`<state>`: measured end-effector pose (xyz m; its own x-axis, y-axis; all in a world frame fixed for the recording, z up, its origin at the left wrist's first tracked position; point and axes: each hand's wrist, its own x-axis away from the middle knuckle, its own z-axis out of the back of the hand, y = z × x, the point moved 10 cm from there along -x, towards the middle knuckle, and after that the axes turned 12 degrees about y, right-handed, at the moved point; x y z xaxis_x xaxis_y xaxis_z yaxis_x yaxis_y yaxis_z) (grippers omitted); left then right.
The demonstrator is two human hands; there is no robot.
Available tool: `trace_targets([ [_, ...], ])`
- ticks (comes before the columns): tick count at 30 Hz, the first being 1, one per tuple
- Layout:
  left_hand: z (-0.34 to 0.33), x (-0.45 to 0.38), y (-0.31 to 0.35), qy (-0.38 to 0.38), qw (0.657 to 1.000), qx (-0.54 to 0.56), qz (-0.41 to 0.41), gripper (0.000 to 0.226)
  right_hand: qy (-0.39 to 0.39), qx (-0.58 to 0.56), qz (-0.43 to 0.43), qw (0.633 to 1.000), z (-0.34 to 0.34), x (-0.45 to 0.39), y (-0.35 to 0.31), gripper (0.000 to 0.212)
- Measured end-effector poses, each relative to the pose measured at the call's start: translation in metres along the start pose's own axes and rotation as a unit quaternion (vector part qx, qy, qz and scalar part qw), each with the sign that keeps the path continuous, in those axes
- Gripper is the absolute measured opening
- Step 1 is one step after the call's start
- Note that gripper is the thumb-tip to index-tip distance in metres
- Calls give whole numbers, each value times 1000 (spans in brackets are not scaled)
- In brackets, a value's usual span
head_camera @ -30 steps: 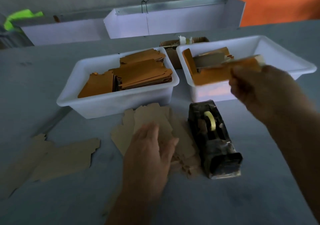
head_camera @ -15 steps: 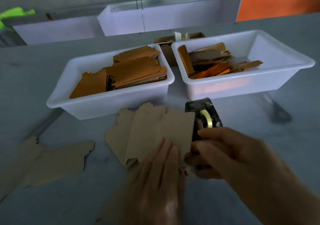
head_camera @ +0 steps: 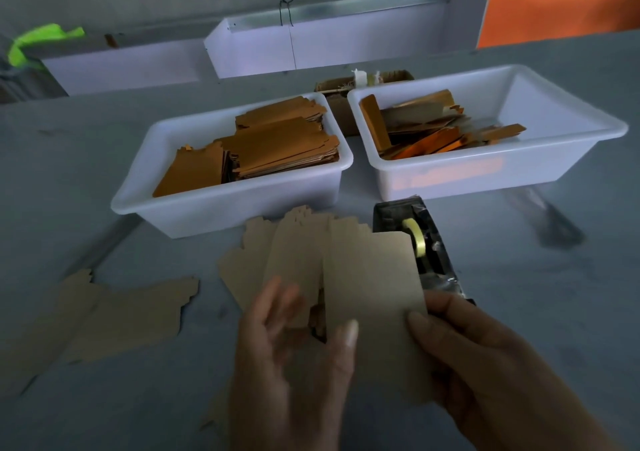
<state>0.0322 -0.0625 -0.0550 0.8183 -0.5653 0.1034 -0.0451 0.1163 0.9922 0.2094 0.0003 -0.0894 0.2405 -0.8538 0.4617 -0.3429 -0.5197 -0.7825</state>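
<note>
A flat tan cardboard blank (head_camera: 374, 277) is lifted at the near middle of the table. My right hand (head_camera: 485, 364) pinches its right edge, thumb on top. My left hand (head_camera: 287, 357) holds its left side, thumb on the upper face and fingers spread toward the loose blanks (head_camera: 287, 256) lying beneath. A black tape dispenser (head_camera: 426, 242) with a yellowish roll sits just right of the blank, partly hidden by it.
Two white tubs stand behind: the left tub (head_camera: 180, 208) holds stacked orange-brown blanks, the right tub (head_camera: 519, 166) holds folded pieces. More tan blanks (head_camera: 114, 315) lie at the near left. A small brown box (head_camera: 337, 104) and white troughs (head_camera: 329, 45) stand farther back.
My right hand came back from the right tub, leaving its piece there, and took the blank's right edge. My left hand shifted from pressing the pile to holding the blank, now raised.
</note>
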Motion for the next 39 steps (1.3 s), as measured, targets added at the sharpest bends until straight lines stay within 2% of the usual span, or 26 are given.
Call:
trace_targets([
  [1, -4, -1, 3, -68, 996, 53, -8, 80, -3, 0, -4, 1000, 0, 0, 1, 21],
  [3, -35, 10, -13, -146, 984, 80, 68, 67, -8, 9, -11, 1000, -1, 1, 3, 20],
  [5, -53, 14, -21, -208, 970, 72, 101, 50, -8, 28, -2, 1000, 0, 2, 4, 22],
  [7, -54, 10, -21, -220, 970, 39, 94, 36, 7, 82, 29, 996, 2, 2, 2, 23],
  [9, -61, 16, -26, -233, 967, 28, 97, 32, 39, 147, 80, 985, 7, 2, -4, 19],
  [12, -59, 14, -25, -206, 975, 18, 85, 29, 60, 250, 181, 949, 6, 9, -16, 29],
  [13, -56, 12, -22, -190, 980, 3, 66, 23, 61, 265, 224, 936, 1, 15, -22, 26],
  [14, -54, 12, -18, -176, 983, 2, 46, 19, 75, 297, 299, 904, -2, 23, -32, 19],
  [16, -53, 14, -10, -156, 988, -4, 13, 19, 112, 390, 431, 806, -11, 40, -49, 12],
  [17, -52, 15, -9, -144, 989, -8, 0, 20, 131, 422, 454, 774, -14, 45, -53, 15],
  [18, -52, 15, -8, -137, 990, -8, -11, 20, 141, 435, 454, 765, -15, 46, -53, 21],
  [21, -52, 17, -7, -124, 992, -13, -17, 24, 151, 413, 446, 780, -14, 48, -52, 32],
  [24, -60, 23, -10, -159, 987, -4, 19, 22, 129, 427, 491, 749, -31, 59, -50, 41],
  [26, -65, 30, -9, -201, 979, -3, 30, 7, 100, 433, 493, 748, -41, 63, -46, 48],
  [27, -66, 32, -6, -221, 975, -5, 26, 9, 91, 435, 497, 746, -43, 63, -45, 48],
  [29, -66, 36, 1, -250, 968, -6, 1, 30, 88, 433, 491, 751, -42, 61, -46, 45],
  [31, -65, 38, 9, -256, 966, -22, -44, 40, 75, 428, 485, 759, -41, 58, -46, 43],
  [34, -59, 35, 11, -248, 964, -49, -79, 25, 61, 409, 462, 784, -36, 55, -47, 44],
  [36, -56, 32, 7, -260, 962, -49, -69, 19, 91, 416, 433, 794, -27, 52, -48, 43],
  [38, -55, 32, 4, -296, 954, -38, -32, 26, 142, 439, 441, 770, -18, 54, -54, 37],
  [39, -56, 34, 2, -314, 949, -36, -12, 30, 166, 429, 435, 774, -13, 54, -59, 30],
])
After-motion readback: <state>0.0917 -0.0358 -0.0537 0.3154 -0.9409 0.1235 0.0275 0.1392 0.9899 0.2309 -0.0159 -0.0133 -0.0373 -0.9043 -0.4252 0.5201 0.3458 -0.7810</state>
